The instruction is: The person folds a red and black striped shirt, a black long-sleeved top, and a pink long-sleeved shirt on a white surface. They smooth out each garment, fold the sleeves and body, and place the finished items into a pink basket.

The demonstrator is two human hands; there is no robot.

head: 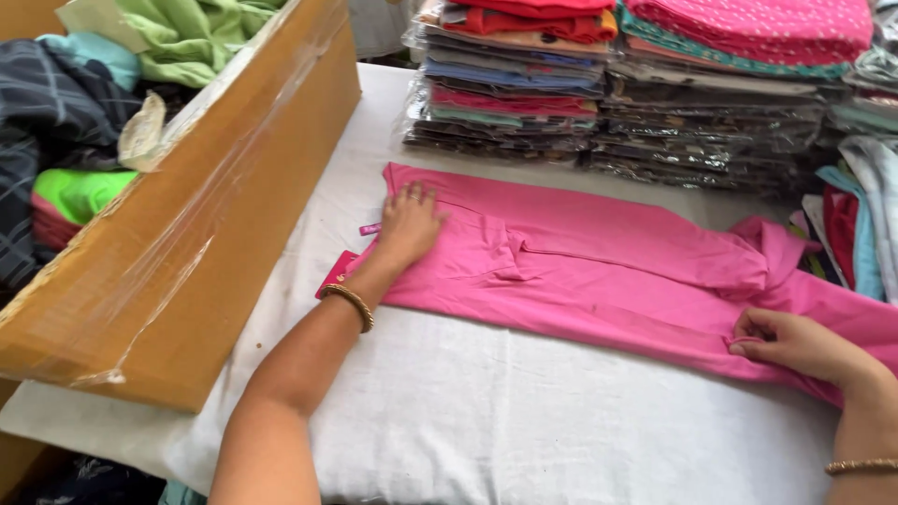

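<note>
The garment spread across the tabletop is plain bright pink, and the cloth over the tabletop is off-white. A small tag at the garment's end is a deeper magenta. Each wrist carries a gold bangle. The cardboard box is tan-brown under glossy clear tape; inside lie lime-green, teal and dark navy checked clothes. The stacked packed garments show red, orange, blue, teal and pink with white dots.
</note>
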